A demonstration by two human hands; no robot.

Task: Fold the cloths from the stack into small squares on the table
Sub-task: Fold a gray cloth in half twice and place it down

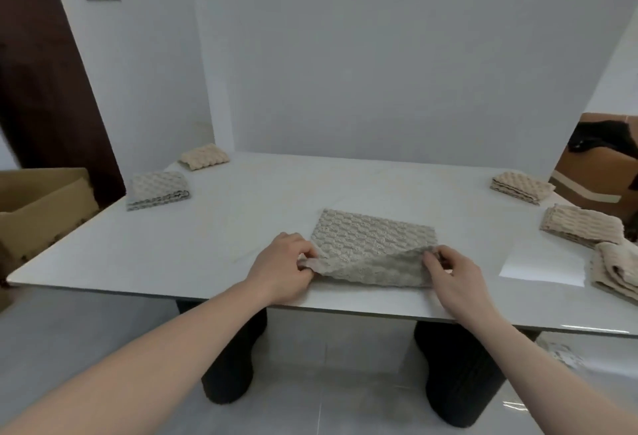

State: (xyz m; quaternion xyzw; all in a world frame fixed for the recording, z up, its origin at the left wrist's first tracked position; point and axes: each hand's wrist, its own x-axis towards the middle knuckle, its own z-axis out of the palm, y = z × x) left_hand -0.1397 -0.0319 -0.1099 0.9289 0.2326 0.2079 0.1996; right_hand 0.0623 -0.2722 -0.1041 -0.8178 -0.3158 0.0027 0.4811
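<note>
A grey-beige textured cloth [371, 237] lies in the middle of the white table [241, 227], near its front edge. Its near edge is lifted off the surface. My left hand [283, 267] pinches the near left corner and my right hand [455, 279] pinches the near right corner. Between the hands the raised edge sags and shows the cloth's underside. A stack of beige cloths [581, 229] lies at the table's right edge, with a rumpled cloth [618, 270] just in front of it.
Folded cloths rest at the far left [157, 189], the back left corner [204, 156] and the far right [521, 187]. An open cardboard box [38, 206] stands left of the table, another box [597, 172] behind its right end. White walls rise close behind the table.
</note>
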